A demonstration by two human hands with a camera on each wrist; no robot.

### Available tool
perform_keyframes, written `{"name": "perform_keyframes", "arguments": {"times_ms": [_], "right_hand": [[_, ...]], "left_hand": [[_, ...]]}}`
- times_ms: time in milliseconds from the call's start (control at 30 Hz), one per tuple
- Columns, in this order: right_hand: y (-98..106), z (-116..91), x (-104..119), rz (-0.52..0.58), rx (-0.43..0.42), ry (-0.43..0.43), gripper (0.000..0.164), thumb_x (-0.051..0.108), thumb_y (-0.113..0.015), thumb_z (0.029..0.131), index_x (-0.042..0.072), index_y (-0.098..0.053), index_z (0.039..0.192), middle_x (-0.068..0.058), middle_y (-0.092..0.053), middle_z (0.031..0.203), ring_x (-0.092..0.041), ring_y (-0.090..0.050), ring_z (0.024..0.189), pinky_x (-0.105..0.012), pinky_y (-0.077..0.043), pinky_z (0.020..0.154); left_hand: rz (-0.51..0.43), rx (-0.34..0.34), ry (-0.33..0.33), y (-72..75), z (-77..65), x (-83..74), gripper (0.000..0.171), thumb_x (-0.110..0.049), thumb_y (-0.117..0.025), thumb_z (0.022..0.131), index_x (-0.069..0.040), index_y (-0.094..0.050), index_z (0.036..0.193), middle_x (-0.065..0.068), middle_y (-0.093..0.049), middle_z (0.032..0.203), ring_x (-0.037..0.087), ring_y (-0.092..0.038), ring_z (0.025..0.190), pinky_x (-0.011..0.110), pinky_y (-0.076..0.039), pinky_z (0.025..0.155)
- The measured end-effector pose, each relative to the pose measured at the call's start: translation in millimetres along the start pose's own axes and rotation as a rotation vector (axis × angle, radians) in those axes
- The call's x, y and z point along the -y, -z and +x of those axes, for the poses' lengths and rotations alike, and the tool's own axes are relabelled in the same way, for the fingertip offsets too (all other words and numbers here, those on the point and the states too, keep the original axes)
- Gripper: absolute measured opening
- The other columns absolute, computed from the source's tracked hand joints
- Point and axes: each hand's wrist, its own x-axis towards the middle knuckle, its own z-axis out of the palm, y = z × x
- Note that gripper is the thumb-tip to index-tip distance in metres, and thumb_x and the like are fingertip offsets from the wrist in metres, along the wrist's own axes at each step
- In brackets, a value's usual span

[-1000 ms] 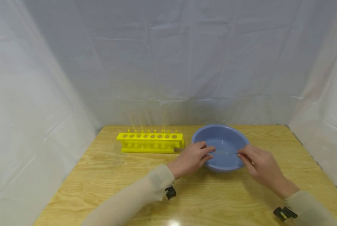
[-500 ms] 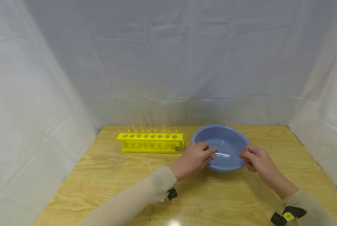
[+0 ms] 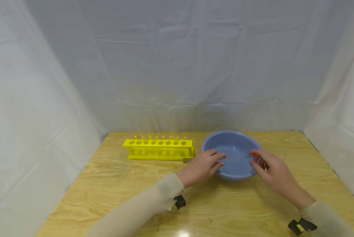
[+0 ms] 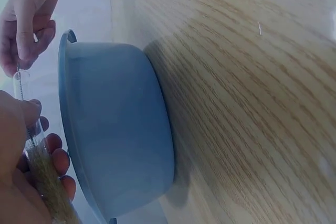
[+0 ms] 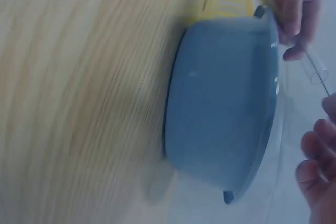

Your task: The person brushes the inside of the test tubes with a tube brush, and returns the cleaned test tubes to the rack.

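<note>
Curling round the clear tube [image 4: 48,182] over the basin [image 4: 118,124], your left hand [image 3: 199,166] grips its body (likely glass: light, stiff, slick when wet and breakable), so hold there gently; whether your right hand [image 3: 275,169] pinches the brush wire [image 5: 323,84], I cannot tell

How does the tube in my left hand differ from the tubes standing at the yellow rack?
Pose: the held tube lies roughly level, extending over the basin, while the rack tubes stand near upright.
Contents: the held tube has a brush inside; no brush shows in the rack tubes.
Support: the left hand grips the held tube, while the rack tubes stand at the yellow rack.
Shared: both look clear and slender.
</note>
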Motion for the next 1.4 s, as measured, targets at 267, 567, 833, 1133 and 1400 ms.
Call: {"name": "perform_keyframes", "arguments": {"times_ms": [267,567,833,1133,1400], "right_hand": [[2.8,0.5,-6.8,-0.257,-0.079,0.307,0.043,0.038,-0.045,0.108,0.005,-0.071,0.097,-0.001,-0.071,0.084,-0.007,-0.058,0.059,-0.021,-0.045,0.052],[4.0,-0.9,-5.0,-0.340,-0.062,0.360,0.039,0.031,-0.043,0.109,0.005,-0.063,0.089,0.000,-0.065,0.072,-0.011,-0.058,0.055,-0.028,-0.046,0.049],[12.7,-1.7,9.2,0.113,0.217,-0.197,0.012,0.009,-0.064,0.098,0.014,-0.063,0.087,0.009,-0.054,0.064,-0.002,-0.044,0.052,-0.022,-0.039,0.049],[23.0,9.6,-5.2,0.766,0.502,-0.734,0.027,0.018,-0.053,0.105,-0.003,-0.057,0.088,0.000,-0.052,0.063,-0.011,-0.045,0.051,-0.033,-0.037,0.048],[19.5,5.4,-2.0,0.631,0.416,-0.592,0.023,0.019,-0.055,0.105,0.001,-0.059,0.091,0.000,-0.054,0.067,-0.013,-0.051,0.055,-0.032,-0.043,0.051]], "left_hand": [[-0.027,0.015,-0.016,-0.4,-0.5,-0.9,0.028,-0.027,-0.056,0.105,-0.014,-0.064,0.128,-0.003,-0.060,0.097,0.004,-0.050,0.074,0.015,-0.042,0.067],[0.029,-0.061,-0.079,-1.6,-1.8,-1.0,0.028,-0.026,-0.061,0.102,-0.015,-0.066,0.127,-0.002,-0.059,0.092,0.006,-0.048,0.070,0.015,-0.039,0.064],[0.134,-0.128,-0.112,-3.9,0.2,-1.3,0.027,-0.027,-0.066,0.099,-0.015,-0.068,0.123,-0.002,-0.057,0.087,0.010,-0.048,0.068,0.020,-0.040,0.063],[0.246,-0.187,-0.164,-6.9,-0.4,-2.9,0.025,-0.029,-0.068,0.097,-0.018,-0.065,0.119,0.000,-0.053,0.084,0.014,-0.047,0.067,0.027,-0.038,0.062],[0.179,-0.078,-0.085,-4.1,0.3,-3.1,0.029,-0.030,-0.061,0.102,-0.015,-0.065,0.126,-0.002,-0.063,0.099,0.011,-0.058,0.080,0.022,-0.050,0.073]]}}
